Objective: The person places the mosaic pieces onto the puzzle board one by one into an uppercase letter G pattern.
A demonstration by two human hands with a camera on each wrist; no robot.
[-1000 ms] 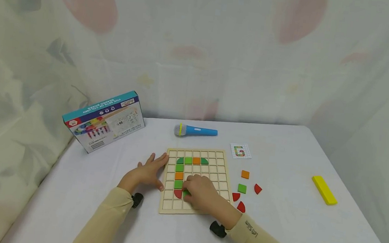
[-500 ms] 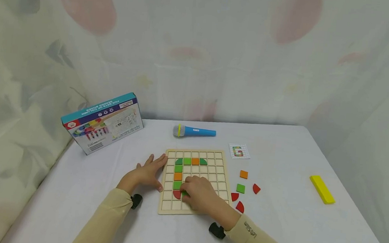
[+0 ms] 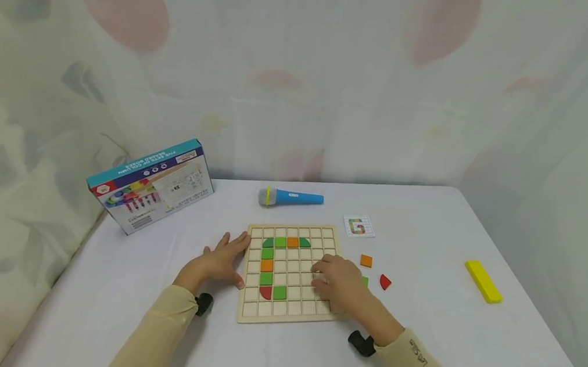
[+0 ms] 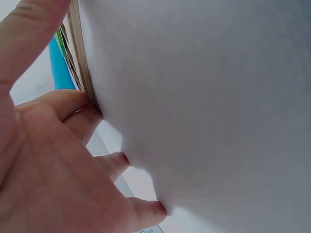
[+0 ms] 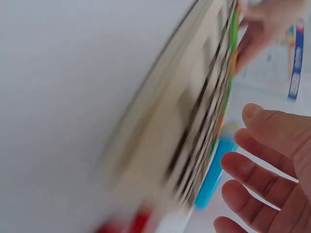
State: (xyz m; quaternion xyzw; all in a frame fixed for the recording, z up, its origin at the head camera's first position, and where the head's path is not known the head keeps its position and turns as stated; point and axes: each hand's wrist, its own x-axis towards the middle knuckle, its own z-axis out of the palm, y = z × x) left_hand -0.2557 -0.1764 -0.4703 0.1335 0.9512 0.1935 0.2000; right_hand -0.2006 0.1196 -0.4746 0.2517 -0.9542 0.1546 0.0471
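Observation:
A wooden grid board (image 3: 293,278) lies on the table, with green and orange square tiles and rounded quarter pieces along its top row and left column. A red quarter piece (image 3: 266,292) sits at the lower left corner of this pattern, with a green square tile (image 3: 280,292) to its right. My left hand (image 3: 219,263) has its fingers spread, touching the board's left edge. Above the board's right part hovers my right hand (image 3: 338,280); in the right wrist view its fingers (image 5: 265,177) are loosely bent around nothing. It partly hides a loose green square (image 3: 365,281).
Right of the board lie a loose orange square (image 3: 366,261) and a red quarter piece (image 3: 385,282). A card with a G pattern (image 3: 358,226) is behind them. A toy microphone (image 3: 292,198), a box (image 3: 152,185) and a yellow bar (image 3: 483,281) stand farther off.
My right hand has let go of the green square tile in the board's lower row and moved right across the board. The left hand stays at the left edge.

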